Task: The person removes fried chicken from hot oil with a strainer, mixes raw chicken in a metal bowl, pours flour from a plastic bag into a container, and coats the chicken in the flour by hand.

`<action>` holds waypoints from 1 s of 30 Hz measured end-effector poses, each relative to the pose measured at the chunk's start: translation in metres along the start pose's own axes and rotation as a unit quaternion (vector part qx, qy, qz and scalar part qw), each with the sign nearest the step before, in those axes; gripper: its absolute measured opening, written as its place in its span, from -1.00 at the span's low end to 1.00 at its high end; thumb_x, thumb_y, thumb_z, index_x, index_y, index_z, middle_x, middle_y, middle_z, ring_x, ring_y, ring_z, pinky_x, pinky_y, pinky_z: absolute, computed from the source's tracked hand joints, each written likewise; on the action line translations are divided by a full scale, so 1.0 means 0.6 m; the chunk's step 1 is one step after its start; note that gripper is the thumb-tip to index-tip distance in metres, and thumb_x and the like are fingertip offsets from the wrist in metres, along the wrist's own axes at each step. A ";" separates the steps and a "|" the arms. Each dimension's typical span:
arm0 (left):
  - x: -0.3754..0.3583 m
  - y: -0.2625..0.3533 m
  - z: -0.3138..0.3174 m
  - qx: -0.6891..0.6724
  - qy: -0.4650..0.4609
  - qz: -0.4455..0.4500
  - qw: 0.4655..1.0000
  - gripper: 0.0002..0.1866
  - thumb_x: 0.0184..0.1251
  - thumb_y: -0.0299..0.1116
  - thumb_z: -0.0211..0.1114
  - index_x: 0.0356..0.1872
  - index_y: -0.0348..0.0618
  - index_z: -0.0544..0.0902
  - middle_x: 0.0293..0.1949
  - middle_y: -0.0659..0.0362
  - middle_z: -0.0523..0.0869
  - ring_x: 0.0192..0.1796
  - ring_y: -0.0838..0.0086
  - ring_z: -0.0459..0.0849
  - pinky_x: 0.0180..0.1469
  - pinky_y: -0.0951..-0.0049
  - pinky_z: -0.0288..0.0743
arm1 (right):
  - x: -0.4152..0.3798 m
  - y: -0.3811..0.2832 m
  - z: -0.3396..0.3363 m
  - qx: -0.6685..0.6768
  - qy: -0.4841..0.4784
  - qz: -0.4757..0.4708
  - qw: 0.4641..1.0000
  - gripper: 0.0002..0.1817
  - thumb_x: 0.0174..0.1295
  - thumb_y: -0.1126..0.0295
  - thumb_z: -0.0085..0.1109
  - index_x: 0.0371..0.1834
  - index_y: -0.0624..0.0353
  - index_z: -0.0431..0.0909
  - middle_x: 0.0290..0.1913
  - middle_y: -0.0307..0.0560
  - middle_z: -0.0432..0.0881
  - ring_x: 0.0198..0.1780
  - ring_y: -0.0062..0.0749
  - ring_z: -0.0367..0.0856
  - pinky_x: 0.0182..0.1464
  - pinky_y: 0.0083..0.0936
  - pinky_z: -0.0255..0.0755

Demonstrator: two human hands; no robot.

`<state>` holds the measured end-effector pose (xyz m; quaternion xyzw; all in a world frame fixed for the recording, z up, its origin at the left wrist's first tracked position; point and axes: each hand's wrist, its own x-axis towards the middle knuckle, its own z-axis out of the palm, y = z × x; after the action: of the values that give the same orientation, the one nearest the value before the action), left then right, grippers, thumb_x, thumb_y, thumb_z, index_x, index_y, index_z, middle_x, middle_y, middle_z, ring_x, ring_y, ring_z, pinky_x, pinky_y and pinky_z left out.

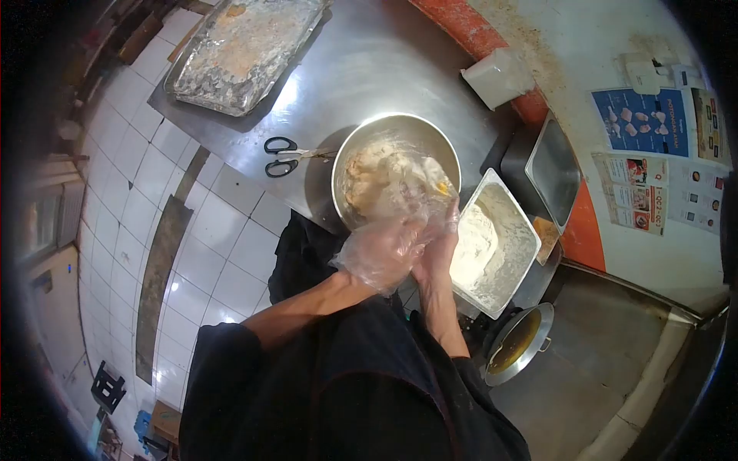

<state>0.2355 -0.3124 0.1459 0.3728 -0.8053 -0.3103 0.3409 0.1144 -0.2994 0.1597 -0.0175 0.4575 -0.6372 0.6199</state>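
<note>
A round metal bowl (340, 175) holds pale, flour-coated pieces (373, 165) with some yellowish bits. At its lower rim my left hand (380, 250) wears a clear plastic glove, with loose plastic spreading over the bowl. My right hand (440, 242) is beside it, touching the plastic near the bowl's right rim. Both hands are close together; the fingers are blurred or covered by plastic, so any grip is hidden. Right of the hands is a rectangular metal tray (516, 250) with white flour (473, 244).
Black-handled scissors (283, 157) lie left of the bowl on the steel table (369, 58). A foil-covered tray (242, 58) is at upper left. A white container (498, 77) and an empty metal pan (555, 173) stand right. A wok with oil (516, 346) is at lower right.
</note>
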 end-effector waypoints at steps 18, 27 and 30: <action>-0.048 -0.046 0.037 -0.338 -0.149 -0.054 0.928 -0.65 0.09 -0.50 0.32 -0.05 -0.29 0.55 -0.20 -0.02 0.63 -0.20 0.11 0.65 -0.18 0.12 0.54 | 0.085 0.017 -0.055 -0.496 -0.069 -0.211 0.840 -0.34 0.39 -0.17 -0.22 0.45 -0.07 0.20 0.49 -0.14 0.17 0.49 -0.15 0.04 0.43 0.07 0.05; 0.025 -0.053 -0.039 -0.192 0.001 -0.023 0.981 -0.77 0.22 -0.37 0.34 -0.11 -0.18 0.65 -0.23 0.11 0.66 -0.16 0.29 0.66 -0.14 0.33 0.55 | 0.044 -0.047 -0.001 -0.098 -0.022 -0.042 0.994 -0.43 0.34 -0.06 0.01 0.38 -0.17 0.33 0.39 -0.11 0.32 0.37 -0.11 0.28 0.30 0.10 0.28; 0.057 -0.151 0.030 -0.081 0.223 0.093 0.967 -0.66 0.29 -0.22 0.28 0.03 -0.10 0.65 0.06 0.10 0.61 0.05 0.21 0.60 0.13 0.23 0.48 | 0.027 -0.061 -0.019 0.028 -0.028 0.080 0.996 -0.40 0.37 -0.07 -0.05 0.43 -0.13 0.25 0.43 -0.05 0.28 0.38 -0.04 0.30 0.26 0.21 0.28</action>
<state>0.2400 -0.3835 0.0781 0.3274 -0.7123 -0.2501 0.5683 0.0759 -0.3132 0.1661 0.0190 0.4221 -0.5972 0.6818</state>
